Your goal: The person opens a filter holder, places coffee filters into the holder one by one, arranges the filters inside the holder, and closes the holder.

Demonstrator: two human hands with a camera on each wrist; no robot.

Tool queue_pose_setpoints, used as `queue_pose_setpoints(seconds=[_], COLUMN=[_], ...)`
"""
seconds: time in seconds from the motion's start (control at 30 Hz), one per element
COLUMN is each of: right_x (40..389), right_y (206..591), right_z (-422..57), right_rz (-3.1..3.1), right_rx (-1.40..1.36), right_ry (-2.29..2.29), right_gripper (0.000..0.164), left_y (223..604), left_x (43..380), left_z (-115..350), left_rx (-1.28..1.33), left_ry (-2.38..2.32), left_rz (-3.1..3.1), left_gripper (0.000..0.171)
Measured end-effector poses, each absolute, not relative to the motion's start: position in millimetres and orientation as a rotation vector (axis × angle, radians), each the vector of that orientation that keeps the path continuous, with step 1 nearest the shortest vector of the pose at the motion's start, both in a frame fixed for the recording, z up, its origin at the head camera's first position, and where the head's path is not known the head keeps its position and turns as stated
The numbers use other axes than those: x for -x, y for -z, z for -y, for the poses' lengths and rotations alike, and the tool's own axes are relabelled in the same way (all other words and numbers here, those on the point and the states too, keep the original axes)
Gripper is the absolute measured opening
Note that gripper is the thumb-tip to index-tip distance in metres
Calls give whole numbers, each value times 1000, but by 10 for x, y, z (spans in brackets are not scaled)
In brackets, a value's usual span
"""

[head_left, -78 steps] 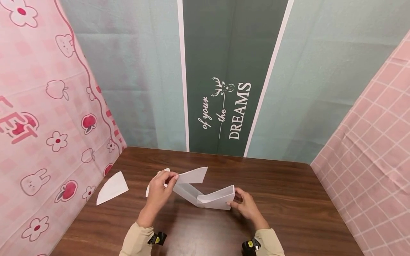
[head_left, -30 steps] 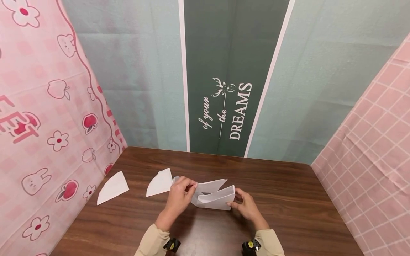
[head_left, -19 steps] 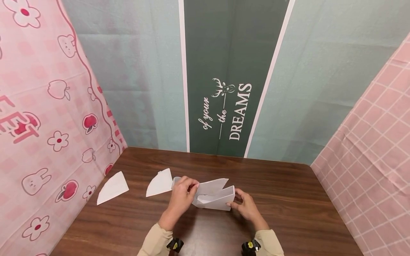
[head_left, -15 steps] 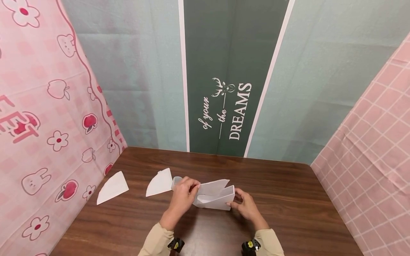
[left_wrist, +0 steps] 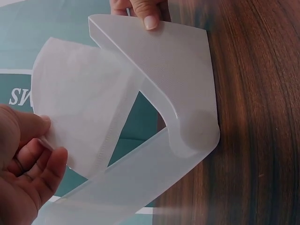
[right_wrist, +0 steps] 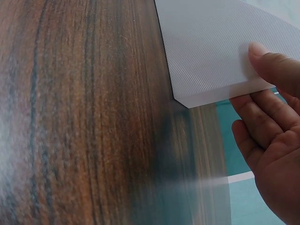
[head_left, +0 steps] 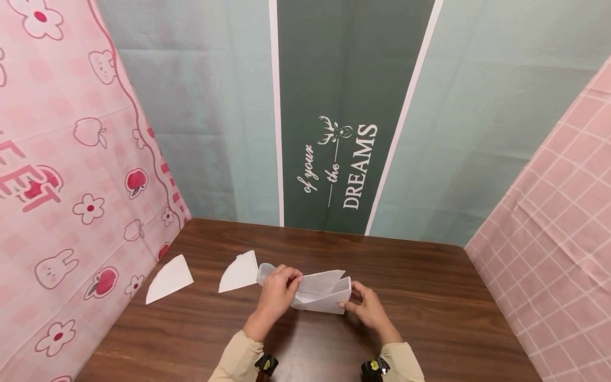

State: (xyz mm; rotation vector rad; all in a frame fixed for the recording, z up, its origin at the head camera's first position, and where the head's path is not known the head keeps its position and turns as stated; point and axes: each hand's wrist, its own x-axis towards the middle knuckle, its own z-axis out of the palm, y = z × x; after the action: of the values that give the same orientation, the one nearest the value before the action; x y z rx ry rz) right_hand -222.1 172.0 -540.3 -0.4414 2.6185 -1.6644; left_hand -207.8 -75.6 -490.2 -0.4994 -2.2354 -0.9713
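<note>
My left hand (head_left: 279, 292) pinches a white coffee filter (left_wrist: 82, 103) by its edge between thumb and fingers. The filter's far end dips into the mouth of a white ribbed filter case (head_left: 324, 304), and its near part stands out above the rim. On the case's right end, my right hand (head_left: 366, 305) grips with the thumb (right_wrist: 265, 56) on the front face and fingers behind. A translucent lid (left_wrist: 122, 180), hinged at the case's left end, is swung open to the left, partly hidden behind my left hand in the head view.
Two more folded coffee filters lie on the wooden table (head_left: 429, 297): one coffee filter (head_left: 241, 271) just left of the lid, another coffee filter (head_left: 170, 279) at the far left. Patterned cloths hang along the back and both sides.
My left hand has brought the coffee filter rightward and down from above the lid into the case's mouth, slightly further over the last half second. The right hand keeps its grip on the case.
</note>
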Motion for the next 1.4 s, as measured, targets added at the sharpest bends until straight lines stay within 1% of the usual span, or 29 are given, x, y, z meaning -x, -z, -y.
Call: queue_pose_setpoints(seconds=[0.2, 0.3, 0.4, 0.63, 0.8, 0.9, 1.03, 1.23, 1.4], right_x=[2074, 2066, 2082, 2223, 2249, 2246, 2216, 2093, 2060], right_y=[5090, 5080, 5114, 5444, 5503, 5493, 5412, 5153, 5092], right_z=[-1639, -1635, -1645, -1720, -1748, -1743, -1707, -1647, -1633], right_rz=[-2627, -2628, -2636, -2656, -2656, -2650, -2629, -2615, -2630], right_rx=[439, 424, 449, 467, 530, 480, 407, 421, 415], right_ry=[1654, 1651, 1642, 1643, 1638, 1642, 1658, 1671, 1646], right_gripper=[38, 38, 38, 40, 40, 40, 40, 39, 37], left_y=[4901, 4903, 4914, 4930, 4943, 4948, 4944, 4927, 4917], left_x=[2092, 2099, 2113, 2135, 2146, 2151, 2150, 2155, 2172], left_z=[699, 672, 659, 654, 657, 645, 630, 622, 610], left_rx=[468, 453, 454, 442, 431, 427, 416, 415, 397], left_ry=[965, 971, 964, 955, 908, 884, 859, 816, 849], left_rz=[2241, 2250, 2269, 2297, 2324, 2357, 2408, 2486, 2562], left_gripper=[11, 12, 12, 12, 10, 9, 8, 6, 8])
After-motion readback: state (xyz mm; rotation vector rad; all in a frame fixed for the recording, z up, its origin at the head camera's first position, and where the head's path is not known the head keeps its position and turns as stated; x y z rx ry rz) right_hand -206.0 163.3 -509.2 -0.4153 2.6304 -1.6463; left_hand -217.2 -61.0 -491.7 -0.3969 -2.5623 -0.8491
